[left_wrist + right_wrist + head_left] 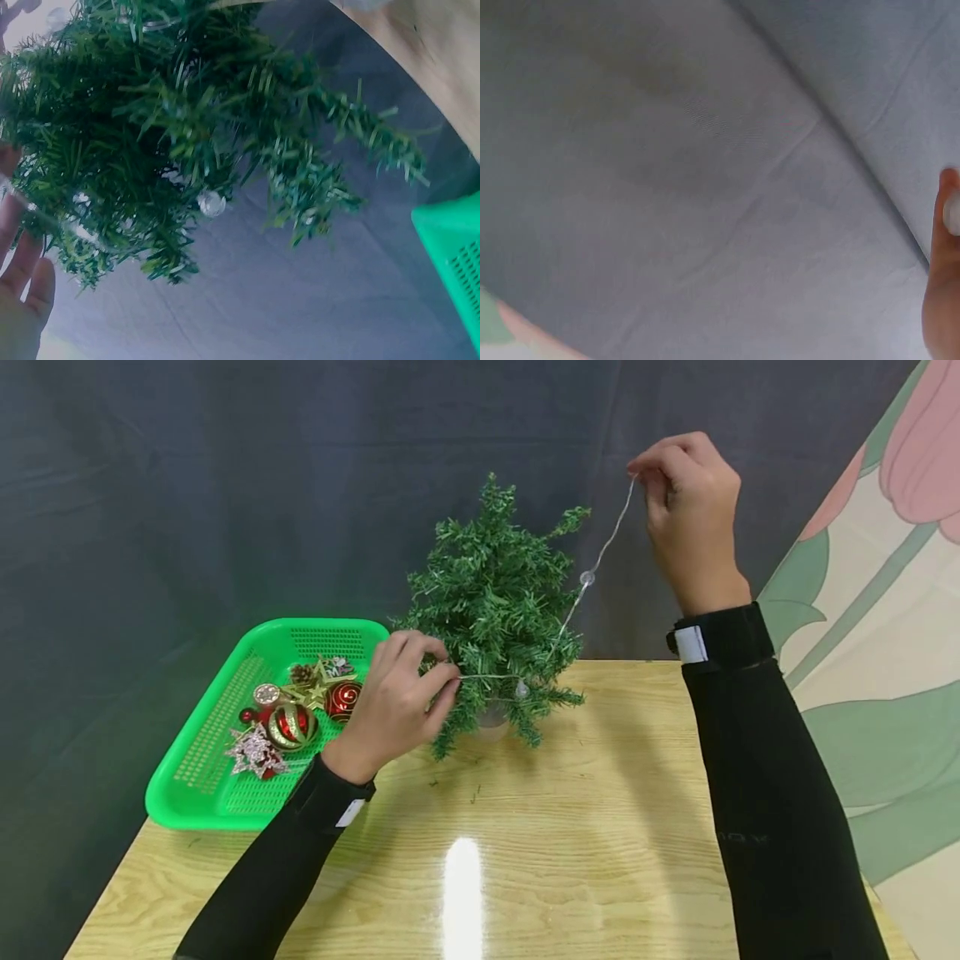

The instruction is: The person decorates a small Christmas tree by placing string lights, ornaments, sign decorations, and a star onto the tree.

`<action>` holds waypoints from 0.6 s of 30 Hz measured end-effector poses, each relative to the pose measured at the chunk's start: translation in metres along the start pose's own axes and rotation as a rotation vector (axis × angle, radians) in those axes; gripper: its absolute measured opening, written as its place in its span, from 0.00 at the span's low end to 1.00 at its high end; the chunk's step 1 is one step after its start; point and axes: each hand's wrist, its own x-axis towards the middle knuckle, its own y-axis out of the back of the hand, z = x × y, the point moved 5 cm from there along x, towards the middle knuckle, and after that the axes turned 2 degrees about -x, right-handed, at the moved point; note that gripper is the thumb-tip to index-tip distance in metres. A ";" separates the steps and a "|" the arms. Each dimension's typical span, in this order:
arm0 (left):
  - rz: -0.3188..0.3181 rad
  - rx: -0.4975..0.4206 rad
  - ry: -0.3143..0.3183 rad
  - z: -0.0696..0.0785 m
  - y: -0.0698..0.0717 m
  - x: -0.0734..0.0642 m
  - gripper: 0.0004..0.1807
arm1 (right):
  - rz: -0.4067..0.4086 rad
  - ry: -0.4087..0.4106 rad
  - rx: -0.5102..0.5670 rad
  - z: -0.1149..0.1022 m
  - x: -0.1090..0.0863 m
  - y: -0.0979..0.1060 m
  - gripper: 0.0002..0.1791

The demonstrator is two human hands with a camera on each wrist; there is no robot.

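At the front of the small green tree (495,593), low on its left side, the fingers of the left hand (397,697) are nearly closed, thumb and forefinger pinching a thin clear string (617,524). Up and to the right of the treetop, well apart from the branches, the right hand (693,506) also holds the string between narrowed fingertips. From there the string slants down through a clear bulb (587,578) to the tree's right side; a second stretch runs nearly level from the left hand across the front needles to a lower bulb (522,689). Where the two stretches meet is hidden by the foliage. The left wrist view shows another round bulb (212,203) among the needles.

The tree stands upright on the wooden bench (600,827), its pale base (492,720) partly covered by low branches. Left of it, just beyond the left hand, sits a green basket (210,820) holding a striped bauble (293,727), a red swirled bauble (342,702), a gold star (321,683) and a pale pink star (257,752). Behind hangs dark cloth (262,485), with a floral panel (885,743) at right.
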 end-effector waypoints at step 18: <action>-0.214 -0.664 0.793 -0.119 0.015 0.099 0.16 | -0.327 -0.490 0.566 -0.011 0.034 -0.070 0.12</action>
